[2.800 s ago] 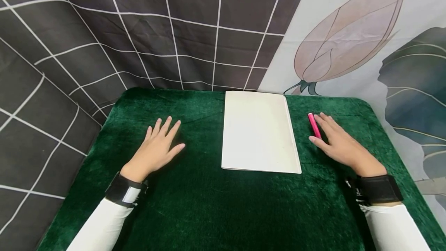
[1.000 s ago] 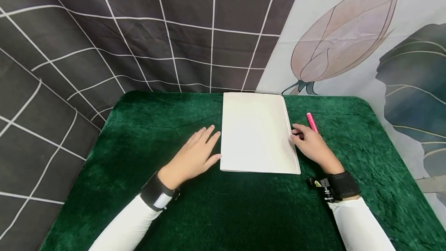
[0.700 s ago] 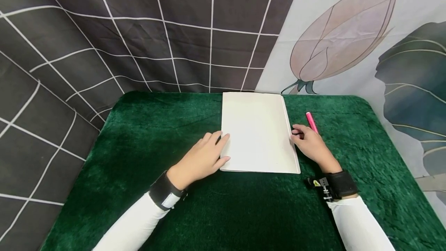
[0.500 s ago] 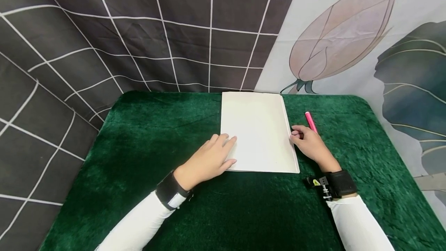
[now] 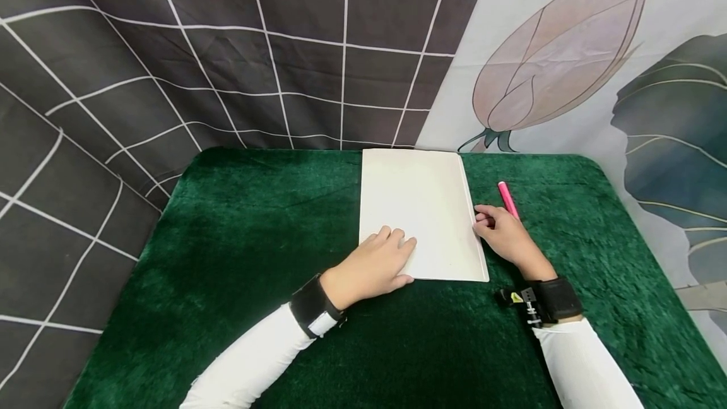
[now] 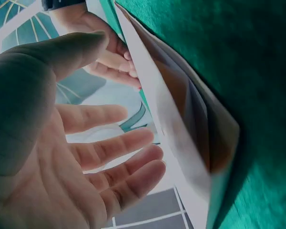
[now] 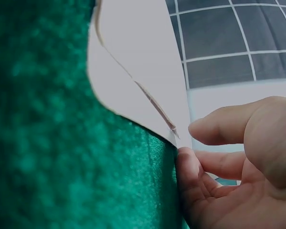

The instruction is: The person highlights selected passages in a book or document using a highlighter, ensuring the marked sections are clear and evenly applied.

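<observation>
An off-white paper folder (image 5: 417,201) lies flat on the green cloth. The left wrist view shows its near edge gaping, with several layers inside the folder (image 6: 181,100). My left hand (image 5: 372,267) lies over its near left corner, fingers relaxed and slightly bent, thumb past the near edge. In the left wrist view the left hand's fingers (image 6: 119,157) are spread beside the folder's face. With thumb and curled fingers my right hand (image 5: 504,232) pinches the right edge; the right wrist view has the thumb (image 7: 219,126) right at that edge. A pink marker (image 5: 507,197) lies behind the right hand, partly hidden.
The table is covered in green velvet cloth (image 5: 272,207). Behind it hangs a dark curtain with a white grid (image 5: 307,62), beside a white cloth (image 5: 454,118) printed with a pink bud. Each wrist wears a black band (image 5: 315,305).
My left hand has moved right from bare cloth onto the folder's near left corner. The right hand left its spot beside the marker and came to the folder's right edge, then stayed there.
</observation>
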`<state>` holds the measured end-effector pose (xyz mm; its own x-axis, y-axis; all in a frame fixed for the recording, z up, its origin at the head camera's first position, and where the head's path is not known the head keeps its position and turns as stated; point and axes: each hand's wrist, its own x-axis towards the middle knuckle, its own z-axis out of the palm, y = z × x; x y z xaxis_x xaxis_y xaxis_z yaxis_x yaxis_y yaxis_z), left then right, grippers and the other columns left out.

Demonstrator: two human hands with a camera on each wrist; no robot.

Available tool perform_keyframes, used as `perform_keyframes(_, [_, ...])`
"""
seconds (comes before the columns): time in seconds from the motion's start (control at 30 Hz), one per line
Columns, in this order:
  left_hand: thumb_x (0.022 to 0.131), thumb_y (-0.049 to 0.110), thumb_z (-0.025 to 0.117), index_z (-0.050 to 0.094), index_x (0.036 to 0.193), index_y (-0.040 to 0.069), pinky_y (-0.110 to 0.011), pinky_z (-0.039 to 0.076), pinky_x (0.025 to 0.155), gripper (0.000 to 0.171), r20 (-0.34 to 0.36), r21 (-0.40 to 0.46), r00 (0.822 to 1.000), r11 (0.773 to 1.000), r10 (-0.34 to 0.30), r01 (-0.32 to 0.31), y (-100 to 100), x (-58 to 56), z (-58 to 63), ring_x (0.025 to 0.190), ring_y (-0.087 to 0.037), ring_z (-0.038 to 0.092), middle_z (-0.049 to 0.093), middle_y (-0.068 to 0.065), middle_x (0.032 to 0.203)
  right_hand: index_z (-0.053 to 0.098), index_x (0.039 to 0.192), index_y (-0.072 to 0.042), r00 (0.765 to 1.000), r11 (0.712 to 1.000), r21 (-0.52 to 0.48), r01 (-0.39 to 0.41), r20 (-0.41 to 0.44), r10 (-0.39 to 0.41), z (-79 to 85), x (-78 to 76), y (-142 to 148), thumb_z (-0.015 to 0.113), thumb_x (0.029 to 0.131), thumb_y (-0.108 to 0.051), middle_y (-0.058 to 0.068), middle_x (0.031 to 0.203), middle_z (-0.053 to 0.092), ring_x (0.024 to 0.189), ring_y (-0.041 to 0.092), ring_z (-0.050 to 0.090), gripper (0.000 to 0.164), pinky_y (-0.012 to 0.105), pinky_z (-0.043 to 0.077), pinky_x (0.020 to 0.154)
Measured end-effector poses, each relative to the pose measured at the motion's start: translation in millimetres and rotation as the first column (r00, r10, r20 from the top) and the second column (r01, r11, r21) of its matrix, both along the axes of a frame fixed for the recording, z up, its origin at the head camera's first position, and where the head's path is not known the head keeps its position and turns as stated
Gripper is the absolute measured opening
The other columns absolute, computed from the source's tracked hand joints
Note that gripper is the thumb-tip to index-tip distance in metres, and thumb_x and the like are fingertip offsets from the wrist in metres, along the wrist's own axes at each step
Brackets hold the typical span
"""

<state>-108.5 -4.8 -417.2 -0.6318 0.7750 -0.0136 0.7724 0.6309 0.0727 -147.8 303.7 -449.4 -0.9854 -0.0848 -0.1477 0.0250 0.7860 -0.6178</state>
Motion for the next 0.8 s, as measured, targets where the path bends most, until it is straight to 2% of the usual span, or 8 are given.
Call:
perform_keyframes(0.23, [0.094, 0.055, 0.07, 0.059, 0.14, 0.008, -0.028, 0.045, 0.076, 0.067, -0.032, -0.024, 0.999, 1.0, -0.001, 0.0, 11, 0.4, -8.3, 0.099, -0.019, 0.049, 0.06, -0.008, 0.122, 0.048, 0.146, 0.012, 1.0, 1.0, 0.003, 0.0, 0.008, 0.0, -0.3, 0.4, 0, 0.054, 0.103, -0.013, 0.026, 0.124, 0.061, 0.107, 0.034, 0.059, 0.05, 0.046, 0.048, 0.092])
perform_keyframes(0.37, [0.091, 0.057, 0.073, 0.06, 0.138, 0.009, -0.032, 0.047, 0.085, 0.069, -0.051, -0.037, 0.999, 0.999, 0.016, -0.018, 15, -0.3, -11.4, 0.106, -0.022, 0.047, 0.056, -0.01, 0.13, 0.048, 0.146, 0.011, 1.0, 1.0, -0.005, 0.001, 0.005, -0.001, -0.5, 1.1, 0, 0.054, 0.104, -0.013, 0.026, 0.123, 0.061, 0.108, 0.035, 0.059, 0.049, 0.046, 0.048, 0.092])
perform_keyframes(0.53, [0.09, 0.053, 0.076, 0.056, 0.143, 0.007, -0.037, 0.048, 0.099, 0.073, -0.03, -0.054, 0.999, 0.998, 0.019, -0.021, 19, -0.6, -12.9, 0.117, -0.025, 0.046, 0.049, -0.015, 0.146, 0.05, 0.145, 0.01, 1.0, 1.0, 0.005, -0.01, -0.012, 0.01, -1.8, 0.9, 1, 0.055, 0.104, -0.012, 0.025, 0.121, 0.062, 0.106, 0.034, 0.059, 0.047, 0.046, 0.047, 0.091])
perform_keyframes(0.8, [0.09, 0.047, 0.078, 0.056, 0.143, 0.005, -0.032, 0.05, 0.088, 0.071, -0.039, -0.047, 0.999, 0.999, 0.018, -0.02, 22, -1.5, -12.4, 0.109, -0.022, 0.049, 0.053, -0.013, 0.138, 0.052, 0.145, 0.008, 1.0, 1.0, 0.01, -0.012, -0.019, 0.012, -2.1, 0.6, 2, 0.055, 0.105, -0.012, 0.024, 0.12, 0.062, 0.105, 0.034, 0.059, 0.045, 0.047, 0.048, 0.09])
